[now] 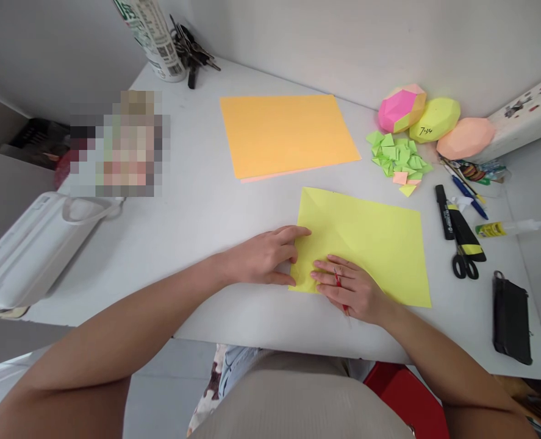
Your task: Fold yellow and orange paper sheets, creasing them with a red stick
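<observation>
A yellow sheet of paper [380,244] lies flat in front of me, with faint diagonal creases at its left end. My left hand [272,256] rests at the sheet's left edge; index finger and thumb reach out apart, the other fingers are bent. On the sheet's lower left part, my right hand [346,286] lies palm down with its fingers fairly straight. A slim red pen-like tool [338,279] with a thin metal tip is tucked between those fingers; its exact kind cannot be made out.
Orange paper [288,134] lies behind, over a pink sheet. Cut green paper pieces [398,155] and faceted paper shapes [435,119] sit back right. Scissors [465,262], a black marker [443,210], a glue tube [494,229] and a black pouch [512,320] are right; a white device [36,250] stands left.
</observation>
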Available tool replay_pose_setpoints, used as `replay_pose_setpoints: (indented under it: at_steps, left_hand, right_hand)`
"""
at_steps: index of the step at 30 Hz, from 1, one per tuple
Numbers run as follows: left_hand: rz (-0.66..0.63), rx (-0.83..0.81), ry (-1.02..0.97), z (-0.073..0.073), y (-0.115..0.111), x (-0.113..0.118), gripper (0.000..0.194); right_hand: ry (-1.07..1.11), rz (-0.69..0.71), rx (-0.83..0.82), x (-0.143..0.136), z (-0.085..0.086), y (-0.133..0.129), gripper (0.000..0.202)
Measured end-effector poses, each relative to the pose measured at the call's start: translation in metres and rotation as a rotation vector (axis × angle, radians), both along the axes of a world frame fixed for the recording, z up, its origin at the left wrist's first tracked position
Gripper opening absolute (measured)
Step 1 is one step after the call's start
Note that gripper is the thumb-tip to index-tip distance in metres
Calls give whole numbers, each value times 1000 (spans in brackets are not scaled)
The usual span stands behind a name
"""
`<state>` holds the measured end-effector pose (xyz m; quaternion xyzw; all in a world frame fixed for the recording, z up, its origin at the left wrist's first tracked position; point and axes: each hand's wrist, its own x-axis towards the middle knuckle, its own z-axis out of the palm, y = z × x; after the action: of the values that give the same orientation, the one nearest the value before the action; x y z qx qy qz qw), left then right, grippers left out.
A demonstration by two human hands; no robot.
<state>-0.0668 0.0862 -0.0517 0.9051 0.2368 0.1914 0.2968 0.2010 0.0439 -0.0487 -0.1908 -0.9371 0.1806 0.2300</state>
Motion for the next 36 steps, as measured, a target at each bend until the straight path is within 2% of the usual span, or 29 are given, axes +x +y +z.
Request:
replay_pose_setpoints:
  at_steps: [3, 6, 9, 12, 13, 16, 21, 26, 36]
  left_hand:
    - [2, 46, 11, 0, 0, -1, 28]
    - [34, 172, 62, 7, -9, 3, 24]
    - [117, 316, 185, 18, -28, 12, 16]
    - [111, 335, 337, 25, -49, 15, 10]
    - [123, 324, 379, 25, -54, 13, 21]
    - [115, 303, 399, 20, -60, -1, 57]
    - [82, 366, 231, 3, -55, -22, 75]
    - [93, 322, 167, -5, -53, -24, 76]
    - [94, 293, 132, -6, -54, -25, 73]
  right_hand:
    - [-7, 4, 5, 1, 0, 0, 18]
    - [-26, 4, 13, 1, 0, -1, 18]
    - [-40, 6, 22, -1, 2, -2, 19]
    - [-44, -1, 32, -3, 5, -2, 20]
    - [-47, -8, 32, -3, 5, -2, 20]
    - [-37, -17, 30, -4, 6, -1, 19]
    - [-24, -12, 29, -4, 6, -2, 17]
    - [-18, -9, 20, -3, 6, -2, 17]
    - [-34, -1, 29, -3, 6, -2, 17]
